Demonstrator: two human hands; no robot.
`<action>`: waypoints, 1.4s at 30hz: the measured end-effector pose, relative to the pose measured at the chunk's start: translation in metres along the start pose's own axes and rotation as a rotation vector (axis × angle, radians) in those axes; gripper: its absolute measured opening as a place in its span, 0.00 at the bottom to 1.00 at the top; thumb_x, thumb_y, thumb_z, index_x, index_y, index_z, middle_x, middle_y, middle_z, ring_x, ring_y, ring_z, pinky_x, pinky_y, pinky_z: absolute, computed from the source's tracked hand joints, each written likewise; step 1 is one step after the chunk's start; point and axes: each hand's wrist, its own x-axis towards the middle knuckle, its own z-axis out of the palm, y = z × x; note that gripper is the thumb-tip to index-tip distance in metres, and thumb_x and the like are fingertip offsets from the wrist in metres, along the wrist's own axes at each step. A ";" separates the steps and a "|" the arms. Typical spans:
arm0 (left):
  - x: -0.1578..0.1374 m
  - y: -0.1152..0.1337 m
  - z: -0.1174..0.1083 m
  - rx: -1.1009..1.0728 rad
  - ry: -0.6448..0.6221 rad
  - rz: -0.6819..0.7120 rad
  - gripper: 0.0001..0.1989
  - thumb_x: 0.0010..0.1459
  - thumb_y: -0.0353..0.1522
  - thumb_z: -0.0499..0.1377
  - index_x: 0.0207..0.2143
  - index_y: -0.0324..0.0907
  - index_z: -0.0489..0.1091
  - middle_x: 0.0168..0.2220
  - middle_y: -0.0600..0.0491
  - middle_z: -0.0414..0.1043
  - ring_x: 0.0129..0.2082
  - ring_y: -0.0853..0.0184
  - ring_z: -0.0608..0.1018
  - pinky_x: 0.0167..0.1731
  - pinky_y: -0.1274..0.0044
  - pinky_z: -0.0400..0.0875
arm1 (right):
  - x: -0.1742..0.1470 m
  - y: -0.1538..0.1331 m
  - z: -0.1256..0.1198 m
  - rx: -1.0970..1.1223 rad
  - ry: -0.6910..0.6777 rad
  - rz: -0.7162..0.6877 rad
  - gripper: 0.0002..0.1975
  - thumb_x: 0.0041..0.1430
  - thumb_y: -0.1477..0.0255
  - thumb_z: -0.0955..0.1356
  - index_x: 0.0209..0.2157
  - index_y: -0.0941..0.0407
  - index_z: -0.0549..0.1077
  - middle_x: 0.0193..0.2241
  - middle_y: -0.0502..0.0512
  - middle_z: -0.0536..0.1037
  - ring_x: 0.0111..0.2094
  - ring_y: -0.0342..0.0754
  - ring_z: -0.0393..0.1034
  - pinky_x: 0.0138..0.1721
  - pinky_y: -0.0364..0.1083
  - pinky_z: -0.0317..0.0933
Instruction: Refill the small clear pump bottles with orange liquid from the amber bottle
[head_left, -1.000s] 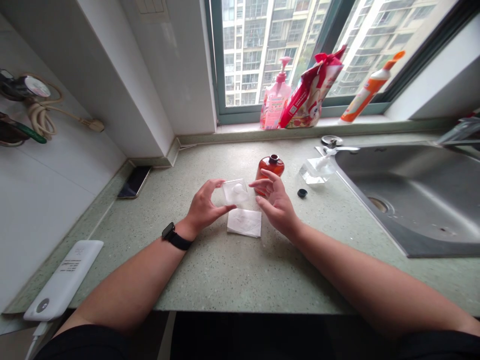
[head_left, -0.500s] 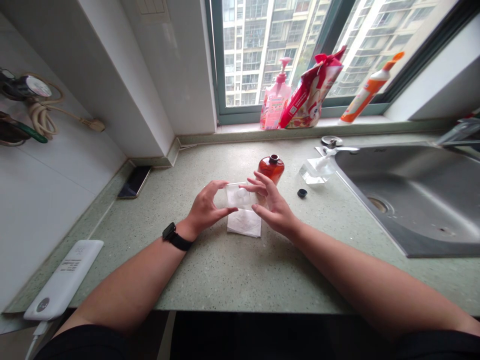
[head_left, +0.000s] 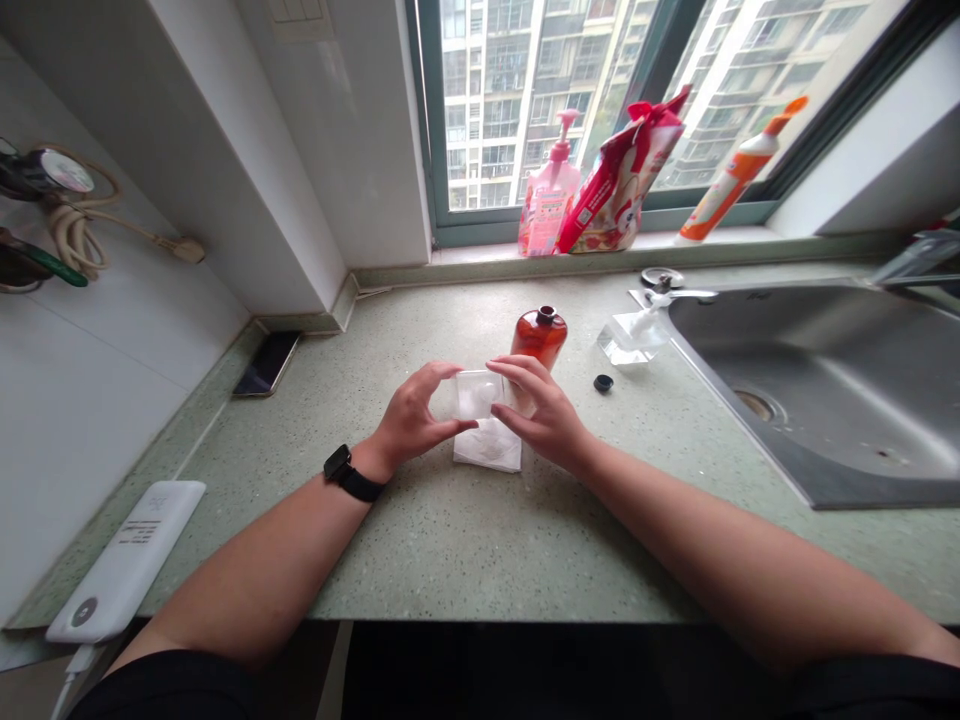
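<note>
A clear, box-shaped container (head_left: 474, 397) is held between both hands just above the counter. My left hand (head_left: 421, 405) grips its left side, fingers along the top and thumb beneath, with a black watch (head_left: 338, 462) on that wrist. At the right side, my right hand (head_left: 546, 412) closes on the container with its fingers and thumb. Under it lies a folded white tissue (head_left: 489, 446), partly covered. Right behind my right hand stands an uncapped amber bottle (head_left: 541, 337), its lower part hidden. A small black cap (head_left: 603, 383) rests on the counter to the right.
A clear square pump dispenser (head_left: 628, 337) stands beside the steel sink (head_left: 847, 400). On the windowsill are a pink pump bottle (head_left: 551, 200), a red bag (head_left: 622, 180) and an orange-white bottle (head_left: 727, 185). At left lie a phone (head_left: 267, 363) and a white power bank (head_left: 127, 560).
My right hand has moved left and closed its fingers onto the right side of the container. The left hand keeps its hold, nearly still.
</note>
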 end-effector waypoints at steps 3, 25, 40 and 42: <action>0.000 0.002 0.001 -0.023 -0.015 0.031 0.32 0.59 0.46 0.74 0.60 0.46 0.70 0.54 0.45 0.78 0.55 0.54 0.81 0.58 0.60 0.77 | 0.000 0.000 0.000 0.010 -0.024 -0.033 0.24 0.66 0.68 0.73 0.62 0.42 0.76 0.59 0.58 0.76 0.63 0.59 0.72 0.67 0.66 0.67; -0.005 0.024 0.013 0.134 0.083 -0.028 0.31 0.59 0.50 0.73 0.55 0.46 0.66 0.46 0.48 0.74 0.47 0.55 0.79 0.49 0.62 0.77 | 0.003 -0.018 0.004 0.061 0.150 0.052 0.11 0.58 0.61 0.79 0.39 0.48 0.79 0.43 0.56 0.80 0.60 0.60 0.74 0.64 0.65 0.69; -0.007 0.003 0.001 0.062 -0.090 -0.133 0.36 0.68 0.48 0.64 0.72 0.48 0.57 0.65 0.40 0.67 0.64 0.48 0.75 0.67 0.51 0.70 | 0.038 -0.025 -0.108 0.329 0.235 0.140 0.17 0.48 0.59 0.83 0.37 0.49 0.84 0.41 0.51 0.77 0.44 0.49 0.75 0.47 0.50 0.74; -0.007 0.000 0.002 0.057 -0.086 -0.158 0.33 0.69 0.47 0.63 0.70 0.47 0.60 0.64 0.41 0.68 0.62 0.49 0.77 0.66 0.53 0.71 | 0.040 -0.021 -0.141 0.332 0.295 0.197 0.18 0.45 0.58 0.84 0.35 0.50 0.84 0.39 0.50 0.77 0.40 0.47 0.73 0.43 0.48 0.72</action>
